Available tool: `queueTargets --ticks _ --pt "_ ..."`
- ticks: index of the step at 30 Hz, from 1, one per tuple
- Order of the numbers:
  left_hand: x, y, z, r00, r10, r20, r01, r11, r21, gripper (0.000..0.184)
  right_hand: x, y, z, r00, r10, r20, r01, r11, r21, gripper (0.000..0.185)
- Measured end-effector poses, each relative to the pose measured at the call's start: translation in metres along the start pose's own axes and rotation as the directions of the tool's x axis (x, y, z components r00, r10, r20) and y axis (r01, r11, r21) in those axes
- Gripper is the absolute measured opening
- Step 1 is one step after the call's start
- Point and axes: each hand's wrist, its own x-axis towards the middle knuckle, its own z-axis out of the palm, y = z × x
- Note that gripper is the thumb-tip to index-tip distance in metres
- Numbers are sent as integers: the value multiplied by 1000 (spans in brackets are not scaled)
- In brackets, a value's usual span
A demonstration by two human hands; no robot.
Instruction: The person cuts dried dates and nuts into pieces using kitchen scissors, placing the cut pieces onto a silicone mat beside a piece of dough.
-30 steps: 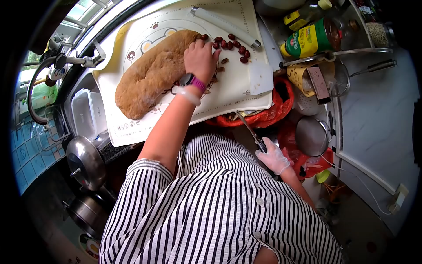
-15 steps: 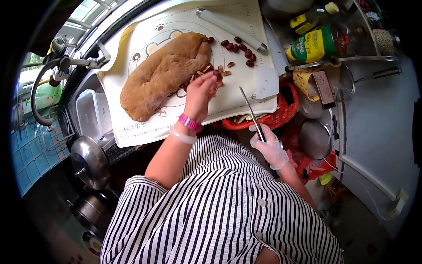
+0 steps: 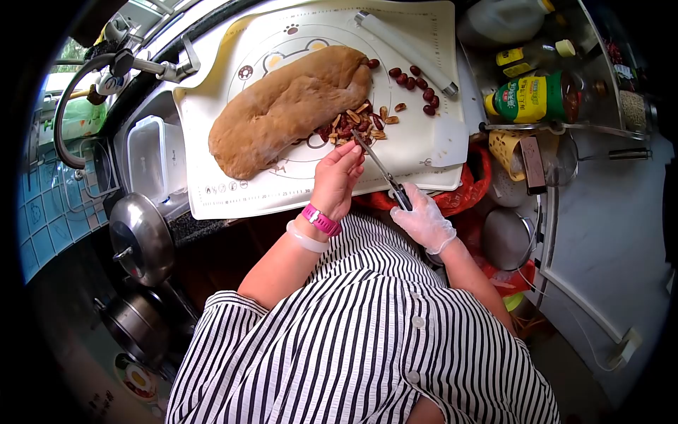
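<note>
My left hand [image 3: 335,180] is bare and pinched at the fingertips on a dark red date, mostly hidden by the fingers. In a clear plastic glove, my right hand [image 3: 422,220] grips the black handles of a pair of scissors [image 3: 381,168], whose blades reach up to the left fingertips. Just beyond them lies a pile of cut red date pieces [image 3: 346,127] on a white printed mat [image 3: 244,198]. A long brown slab of dough [image 3: 289,109] rests beside the pile. Several whole red dates [image 3: 421,83] are scattered farther right.
A white rolling pin [image 3: 406,51] and a white scraper [image 3: 449,141] lie on the mat. Below its right edge hangs a red plastic bag [image 3: 477,177]. Bottles [image 3: 533,99] stand on a rack at right; a clear plastic container [image 3: 147,159] and a pot lid [image 3: 141,240] are at left.
My left hand has drawn back from the date pile with its fingertips pinched. The scissors have come left, so their tips now meet those fingers. The view has shifted slightly.
</note>
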Motion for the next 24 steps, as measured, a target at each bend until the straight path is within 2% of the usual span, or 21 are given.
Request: queueTargets --ticks 5,8,10,11,13,17,19,20,22,23,24 --pt "2 4 -3 998 42 -38 -40 998 51 21 6 -2 0 998 58 26 -55 995 -87 38" --pt "5 4 -7 998 53 -45 -50 996 70 20 9 4 5 999 47 -11 -48 993 -109 36" --pt "6 5 -10 998 59 -30 -57 996 64 20 11 9 11 990 -87 -112 68 984 -163 34" --pt "7 5 -11 998 45 -33 -43 998 54 20 11 11 10 990 -86 -112 67 985 -162 34" --pt "10 5 -12 999 27 -34 -26 999 48 20 14 3 6 999 21 -38 -25 991 -128 32" --pt "13 6 -11 999 21 -32 -20 1000 17 23 16 6 8 997 77 -20 -79 992 -99 30" --pt "13 5 -11 999 34 -26 -34 999 -1 25 15 13 11 991 123 50 -129 981 144 29" --pt "14 5 -11 997 81 -16 -81 997 20 28 13 15 11 991 123 49 -129 981 144 29" --pt "15 6 -13 992 128 -5 -127 991 40 31 8 1 4 949 255 183 -308 874 376 29" --pt "16 6 -14 993 121 -5 -121 992 35 32 8 4 5 949 256 182 -307 874 376 29" --pt "15 7 -14 993 115 -7 -114 993 30 33 8 8 7 970 206 133 -239 914 327 29"
